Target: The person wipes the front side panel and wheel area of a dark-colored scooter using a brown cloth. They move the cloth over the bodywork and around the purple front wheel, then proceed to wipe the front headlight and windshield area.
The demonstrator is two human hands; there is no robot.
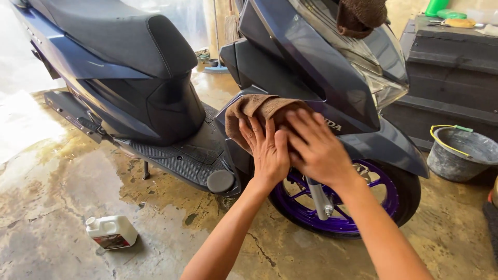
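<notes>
A dark blue scooter [311, 57] stands on wet concrete, its front to the right, with a purple front wheel [358, 218]. A brown cloth [257, 106] lies against the scooter's front side panel. My left hand [265, 150] presses flat on the cloth, fingers spread. My right hand [316, 148] lies beside it on the cloth's right part, its fingers overlapping the left hand's thumb side. Both hands press the cloth to the panel just above the wheel and the fork [319, 199].
A small white plastic bottle [111, 232] lies on the floor at the lower left. A grey bucket [461, 153] with a yellow handle stands at the right beside dark steps [446, 62]. Another brown cloth [360, 15] hangs on the scooter's front top. A mop [220, 65] leans behind.
</notes>
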